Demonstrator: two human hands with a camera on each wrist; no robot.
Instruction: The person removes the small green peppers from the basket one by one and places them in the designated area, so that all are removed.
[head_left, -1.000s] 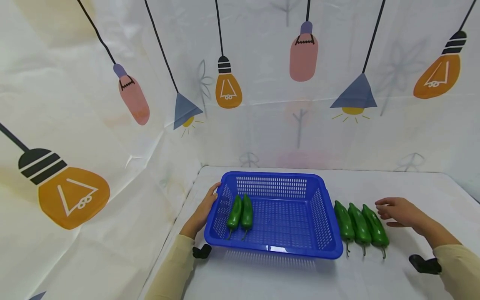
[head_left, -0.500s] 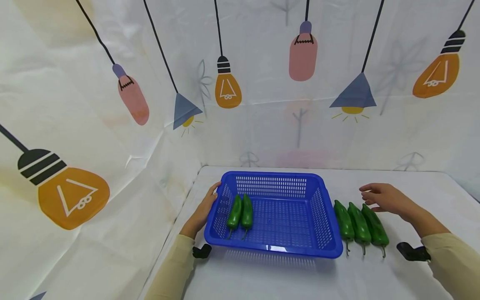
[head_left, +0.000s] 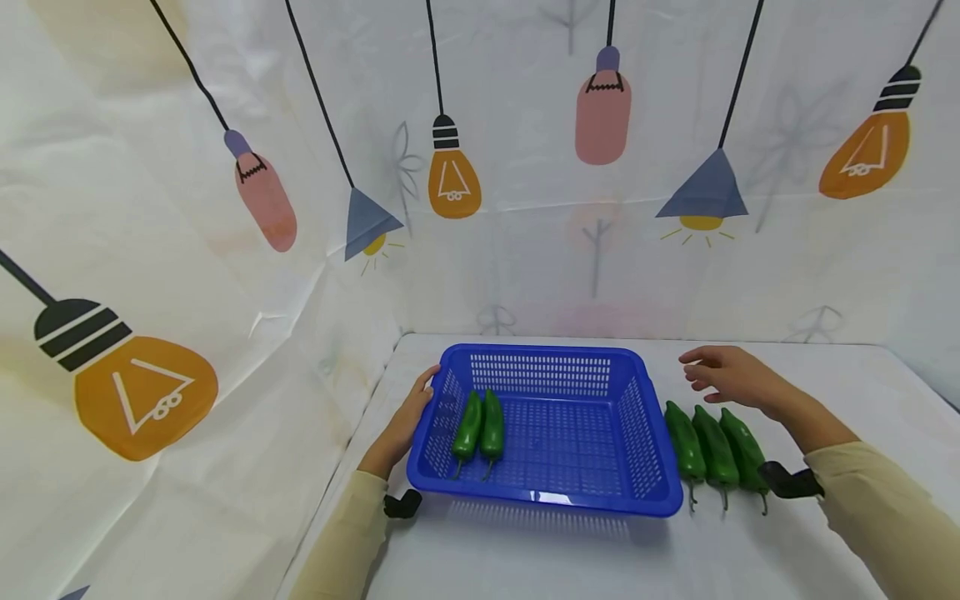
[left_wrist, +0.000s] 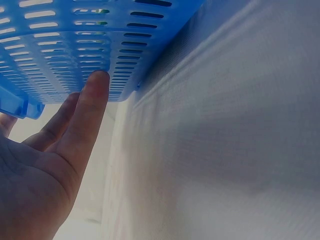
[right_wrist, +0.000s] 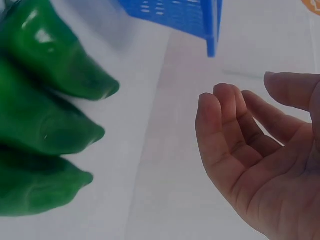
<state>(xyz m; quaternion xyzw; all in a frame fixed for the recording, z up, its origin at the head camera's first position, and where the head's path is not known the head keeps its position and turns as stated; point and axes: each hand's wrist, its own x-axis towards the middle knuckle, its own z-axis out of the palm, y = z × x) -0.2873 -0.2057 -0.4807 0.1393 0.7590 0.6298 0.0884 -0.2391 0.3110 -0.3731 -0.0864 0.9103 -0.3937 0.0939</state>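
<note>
Basket [right_wrist: 186,19] only partly within wrist views

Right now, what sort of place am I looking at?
Perhaps a small indoor work corner; the wider room isn't shown. A white table stands before walls printed with hanging lamps, and it bears a blue basket with green peppers in and beside it.

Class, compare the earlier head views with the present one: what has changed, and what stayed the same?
The bare right hand moved left and forward, from right of the three long green peppers on the white table to beyond their tips, nearer the blue plastic basket. Nothing was taken hold of or let go. The left hand stayed against the basket's left side; both green peppers inside lay still.
</note>
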